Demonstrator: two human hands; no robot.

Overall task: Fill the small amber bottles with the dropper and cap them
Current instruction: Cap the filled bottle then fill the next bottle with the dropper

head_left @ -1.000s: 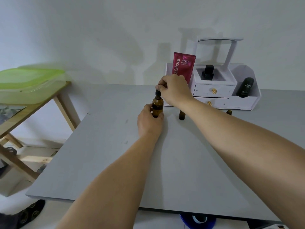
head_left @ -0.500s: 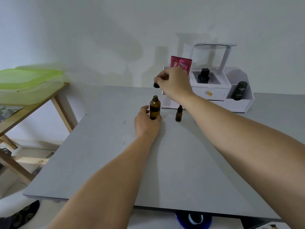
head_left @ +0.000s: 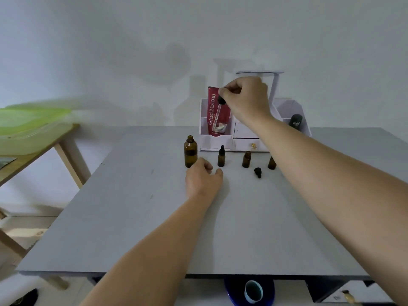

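The dropper (head_left: 217, 113) is pinched upright by the right hand (head_left: 246, 96), above the small bottles (head_left: 246, 159); the left hand (head_left: 203, 181) is loosely curled, empty, nearer.

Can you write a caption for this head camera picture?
Right hand lifts the dropper above an open large amber bottle; left hand rests nearby.

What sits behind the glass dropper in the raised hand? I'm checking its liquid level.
Behind the clear glass dropper stands a red Glad2Glow tube in a white organiser. Its liquid level cannot be read against that.
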